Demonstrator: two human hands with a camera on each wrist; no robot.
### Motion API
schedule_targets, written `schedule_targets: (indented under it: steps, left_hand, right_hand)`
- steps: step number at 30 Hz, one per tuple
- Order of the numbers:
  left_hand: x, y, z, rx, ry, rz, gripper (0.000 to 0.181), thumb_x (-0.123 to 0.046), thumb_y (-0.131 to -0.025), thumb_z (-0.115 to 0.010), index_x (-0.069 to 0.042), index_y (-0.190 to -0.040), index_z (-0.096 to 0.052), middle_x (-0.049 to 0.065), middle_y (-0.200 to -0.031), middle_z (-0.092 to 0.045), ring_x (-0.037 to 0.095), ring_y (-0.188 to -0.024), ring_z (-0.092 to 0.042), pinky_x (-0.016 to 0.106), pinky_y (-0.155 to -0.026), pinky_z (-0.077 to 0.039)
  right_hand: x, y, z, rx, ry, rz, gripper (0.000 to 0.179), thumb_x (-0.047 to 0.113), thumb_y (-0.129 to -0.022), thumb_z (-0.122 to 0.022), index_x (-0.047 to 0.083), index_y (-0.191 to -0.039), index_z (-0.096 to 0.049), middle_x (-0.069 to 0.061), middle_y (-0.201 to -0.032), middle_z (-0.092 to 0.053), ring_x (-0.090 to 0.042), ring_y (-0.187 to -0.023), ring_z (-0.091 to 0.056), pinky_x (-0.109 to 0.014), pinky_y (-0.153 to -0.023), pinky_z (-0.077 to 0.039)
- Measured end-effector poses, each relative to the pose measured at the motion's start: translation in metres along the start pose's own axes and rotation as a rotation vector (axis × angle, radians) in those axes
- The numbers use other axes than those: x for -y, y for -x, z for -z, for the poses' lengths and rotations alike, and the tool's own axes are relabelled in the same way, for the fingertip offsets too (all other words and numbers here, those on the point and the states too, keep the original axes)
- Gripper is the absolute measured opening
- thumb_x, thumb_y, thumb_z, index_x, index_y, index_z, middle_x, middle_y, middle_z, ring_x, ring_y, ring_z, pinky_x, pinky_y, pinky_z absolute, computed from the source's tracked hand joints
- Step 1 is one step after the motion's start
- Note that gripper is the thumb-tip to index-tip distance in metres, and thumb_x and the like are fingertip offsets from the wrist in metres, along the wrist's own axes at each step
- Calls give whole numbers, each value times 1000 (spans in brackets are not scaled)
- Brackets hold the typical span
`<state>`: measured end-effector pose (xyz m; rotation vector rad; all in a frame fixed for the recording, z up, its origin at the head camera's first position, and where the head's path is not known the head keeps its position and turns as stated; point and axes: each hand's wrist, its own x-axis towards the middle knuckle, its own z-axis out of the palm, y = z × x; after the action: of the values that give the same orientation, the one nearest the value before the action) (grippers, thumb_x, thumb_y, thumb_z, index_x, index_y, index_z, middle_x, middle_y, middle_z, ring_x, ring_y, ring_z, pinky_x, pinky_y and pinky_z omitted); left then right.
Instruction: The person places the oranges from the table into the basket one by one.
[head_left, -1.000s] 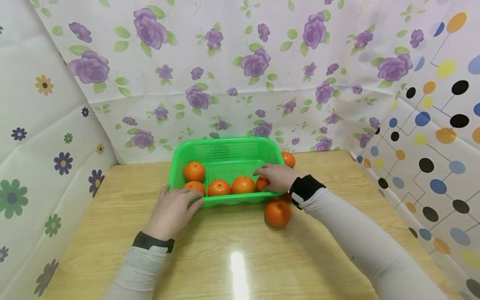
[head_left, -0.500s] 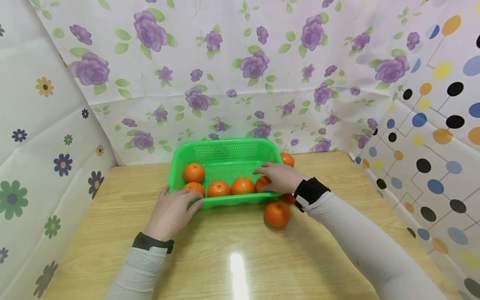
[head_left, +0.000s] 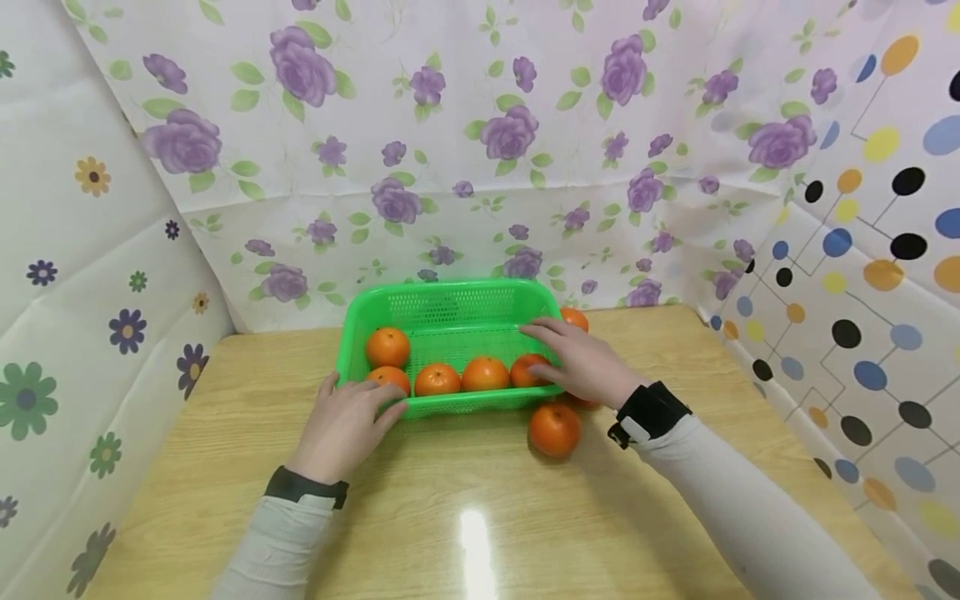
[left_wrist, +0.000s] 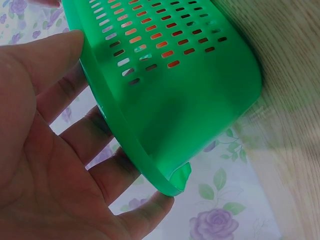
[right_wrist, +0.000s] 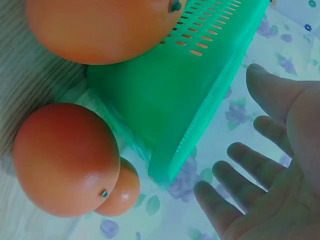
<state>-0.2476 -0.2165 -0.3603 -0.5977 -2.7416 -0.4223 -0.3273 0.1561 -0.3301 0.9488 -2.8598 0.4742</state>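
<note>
A green plastic basket (head_left: pixel 457 287) stands on the table with several oranges inside, mostly along its near wall. My left hand (head_left: pixel 341 429) holds the near-left corner, its thumb and fingers about the basket's rim (left_wrist: pixel 107 107). Above the near-right corner, my right hand (head_left: pixel 588 358) has its fingers spread and holds nothing; in the right wrist view they stand apart from the basket wall (right_wrist: pixel 145 100). Just under this hand lies an orange (head_left: pixel 530 370) inside the basket. Outside, another orange (head_left: pixel 555 429) sits before the near-right corner.
More oranges lie outside along the basket's right side, one of them an orange (head_left: pixel 575 318) at the back; another is mostly hidden by my right wrist. A flowered cloth (head_left: pixel 450 183) hangs behind the wooden table (head_left: pixel 405 508). Patterned sheets flank it left and right.
My right hand has let go of the orange in the near-right corner, lifted a little and drawn back rightward, its fingers spreading. The left hand stays on the basket.
</note>
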Motion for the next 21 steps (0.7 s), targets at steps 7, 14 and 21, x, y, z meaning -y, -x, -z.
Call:
schedule_targets:
  steps: [7, 14, 21]
  left_hand:
    - [0, 0, -1, 0, 1, 3, 15, -26, -104, -81, -17, -116, -82, 2, -110, -82, 34, -106, -77, 84, -116, -32]
    - [0, 0, 0, 2, 5, 9, 14, -26, -104, -80, -17, -115, -82, 2, -110, -82, 33, -107, -77, 83, -116, -32]
    - [0, 0, -1, 5, 4, 8, 15, -26, -104, -80, -17, -116, -82, 2, -111, -82, 34, -107, -77, 84, -116, -32]
  right_hand:
    - [-5, 16, 2, -80, 0, -9, 71, 29, -102, -84, 4, -161, -54, -24, -165, -50, -46, -154, -45, -61, -124, -41]
    - [-14, 33, 2, -119, 54, 3, 73, 33, -101, -84, 4, -161, -54, -27, -166, -47, -50, -157, -38, -65, -128, -32]
    - [-17, 50, 1, -140, 68, -13, 73, 31, -101, -84, 1, -161, -54, -28, -169, -43, -51, -161, -29, -67, -129, -27]
